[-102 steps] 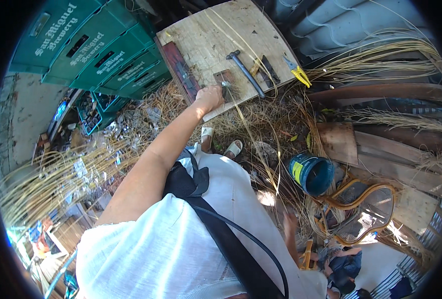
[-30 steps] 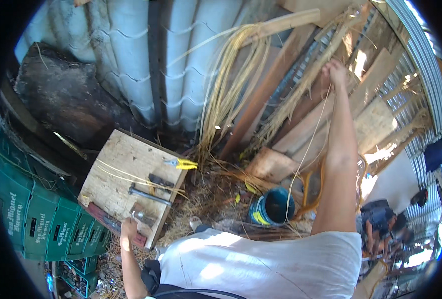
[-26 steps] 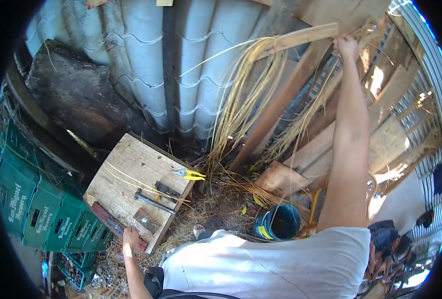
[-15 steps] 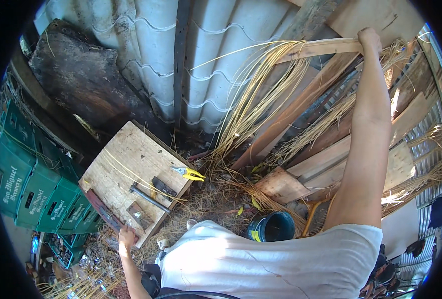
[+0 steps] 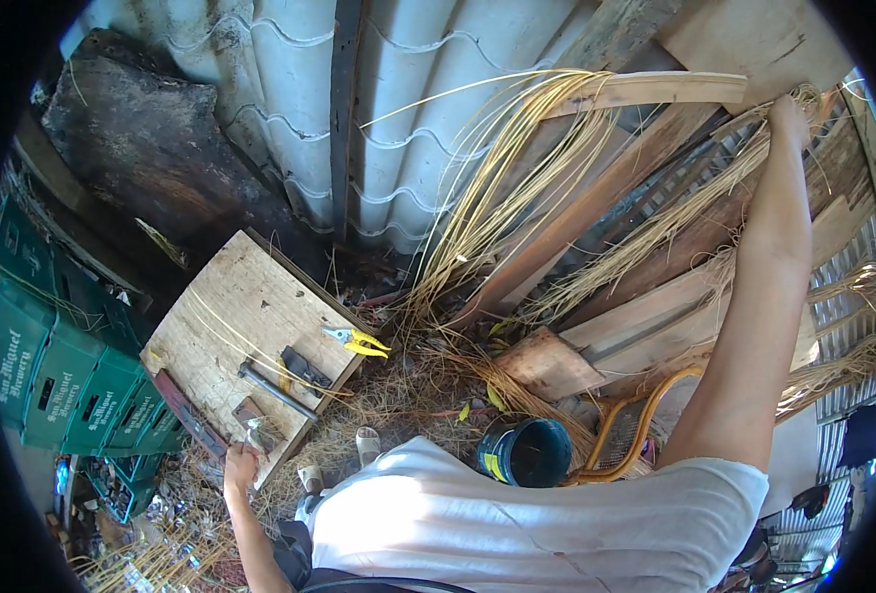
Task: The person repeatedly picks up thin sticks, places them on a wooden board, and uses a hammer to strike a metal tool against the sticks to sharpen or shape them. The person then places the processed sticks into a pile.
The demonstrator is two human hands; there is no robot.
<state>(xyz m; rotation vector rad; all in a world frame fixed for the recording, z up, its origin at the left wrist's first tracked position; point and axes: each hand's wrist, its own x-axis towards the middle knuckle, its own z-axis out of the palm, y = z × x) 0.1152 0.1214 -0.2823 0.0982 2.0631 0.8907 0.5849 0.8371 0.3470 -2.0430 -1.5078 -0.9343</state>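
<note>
My right hand reaches far out to the upper right, its fingers closed at the upper end of a bundle of pale cane strips. Left of it, a looser bunch of yellow cane strips hangs over a pale wooden board. My left hand is low at the near corner of a wooden tabletop, fingers curled by the end of a dark red strip. What it grips is hidden. On the tabletop lie a hammer, yellow-handled cutters and a dark block.
Green crates are stacked at the left. A dark bucket and a cane-framed chair stand at my right side. Planks lean along the corrugated wall. Straw and scraps cover the ground.
My right hand has left the end of the pale board and moved right and slightly down to the other cane bundle. My left hand stays by the tabletop corner. The view has shifted slightly.
</note>
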